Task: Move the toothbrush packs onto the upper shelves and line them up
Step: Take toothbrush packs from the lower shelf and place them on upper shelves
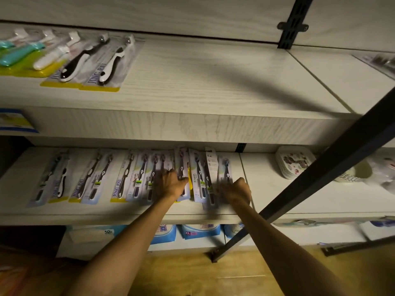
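Toothbrush packs lie in a loose, overlapping row on the middle shelf, centre of the frame. The left hand curls round one pack, apparently to lift it. The right hand is curled over the rightmost packs; its grip is hidden. The upper shelf holds few.

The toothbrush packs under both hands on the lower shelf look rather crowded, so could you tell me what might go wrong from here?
1. The packs between the left hand and right hand overlap and tilt, so lifting one may drag its neighbours out of line or off the lower shelf.
2. The upper shelf already holds a slanted row of packs at its left; new ones could nudge it.
3. The dark diagonal bar crosses the right forearm and might catch it on the way up.
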Demonstrator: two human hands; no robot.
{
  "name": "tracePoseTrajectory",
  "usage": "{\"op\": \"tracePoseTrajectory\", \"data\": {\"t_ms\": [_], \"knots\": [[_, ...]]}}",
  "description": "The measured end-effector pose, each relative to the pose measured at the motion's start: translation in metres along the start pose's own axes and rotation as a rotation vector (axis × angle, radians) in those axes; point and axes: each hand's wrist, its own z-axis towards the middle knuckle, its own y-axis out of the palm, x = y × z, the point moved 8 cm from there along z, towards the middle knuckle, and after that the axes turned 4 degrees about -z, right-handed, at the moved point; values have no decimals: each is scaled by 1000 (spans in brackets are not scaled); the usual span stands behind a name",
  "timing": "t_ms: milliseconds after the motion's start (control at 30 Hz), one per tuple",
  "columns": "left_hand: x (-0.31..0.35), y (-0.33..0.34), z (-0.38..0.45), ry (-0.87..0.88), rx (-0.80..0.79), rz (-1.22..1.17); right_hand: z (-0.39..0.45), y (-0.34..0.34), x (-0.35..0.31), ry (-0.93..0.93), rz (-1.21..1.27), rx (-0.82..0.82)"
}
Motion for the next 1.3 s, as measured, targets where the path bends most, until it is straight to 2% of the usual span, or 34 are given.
{"op": "tracePoseTrajectory", "data": {"t_ms": [233, 433, 500, 633, 733, 867, 1100, 1300], "knots": [[3, 5, -2, -10, 48, -85, 0, -10, -3, 18, 233, 43], [6, -6, -11, -39, 117, -290, 2, 1, 3, 35, 473, -62], [3, -9, -13, -77, 98, -406, -2, 5, 1, -5, 521, -120], [-16, -3, -17, -219, 5, -805, -18, 14, -9, -29, 727, -247], [-28, 0, -28, -272, -67, -972, -38, 21, -20, -35, 866, -371], [-35, -3, -58, -269, -155, -1112, -66, 23, -26, -42, 871, -494], [-42, -19, -126, -173, -326, -1270, -123, 24, -14, -133, 866, -560], [-61, -42, -184, -68, -289, -1239, -182, 14, -6, -206, 847, -518]]}}
